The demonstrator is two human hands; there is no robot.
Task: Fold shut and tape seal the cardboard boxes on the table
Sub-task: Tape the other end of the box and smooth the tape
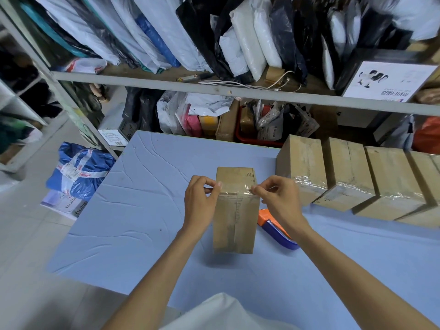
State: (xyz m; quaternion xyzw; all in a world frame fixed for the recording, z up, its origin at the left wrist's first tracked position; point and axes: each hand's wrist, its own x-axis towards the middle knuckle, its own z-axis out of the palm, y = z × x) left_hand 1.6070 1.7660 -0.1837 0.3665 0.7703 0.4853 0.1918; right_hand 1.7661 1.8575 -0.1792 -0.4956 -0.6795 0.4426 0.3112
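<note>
Brown cardboard box (234,225) stands mid blue-covered desk (142,210), flaps shut, centre seam taped; left hand (202,198) and right hand (278,198) each pinch one end of a clear tape strip (235,189) across its top edge, while the row of film-taped cardboard boxes (345,177) at 2 o'clock looks finished.

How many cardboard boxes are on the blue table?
5. One brown cardboard box at centre, left hand and right hand pinching clear tape; four taped boxes in a row at right; more may be cropped.

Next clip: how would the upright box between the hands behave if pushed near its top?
The box stands on a narrow end, taller than wide, so it would probably tip rather than slide. Its flat, undented faces suggest it stays stiff when gripped.
</note>
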